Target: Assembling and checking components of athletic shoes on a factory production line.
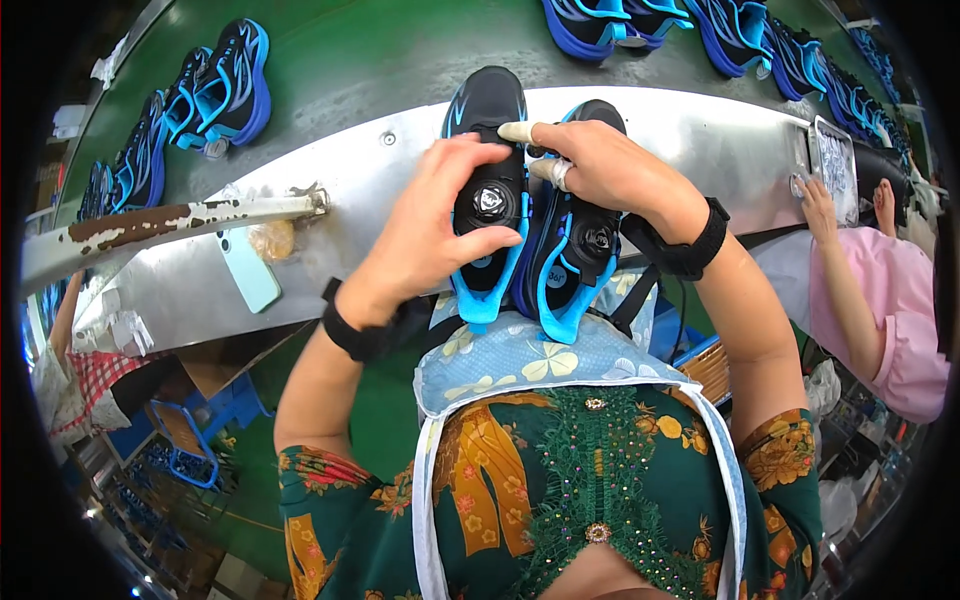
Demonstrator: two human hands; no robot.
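A pair of black sneakers with bright blue trim lies side by side in front of me, toes pointing away: the left sneaker and the right sneaker. Each has a round dial on its tongue. My left hand curves round the outer side of the left sneaker, thumb across its collar and index finger near the lacing; its other fingers are hidden. My right hand reaches over the right sneaker. Its pale-covered fingertips press on the left sneaker's inner edge by the lower lacing; whether they pinch a cord is hidden.
A metal ledge borders the green belt, where more sneakers stand left and right. A chipped metal bar, a pale green phone and a metal tray are nearby. Co-workers sit both sides, one in pink sleeves.
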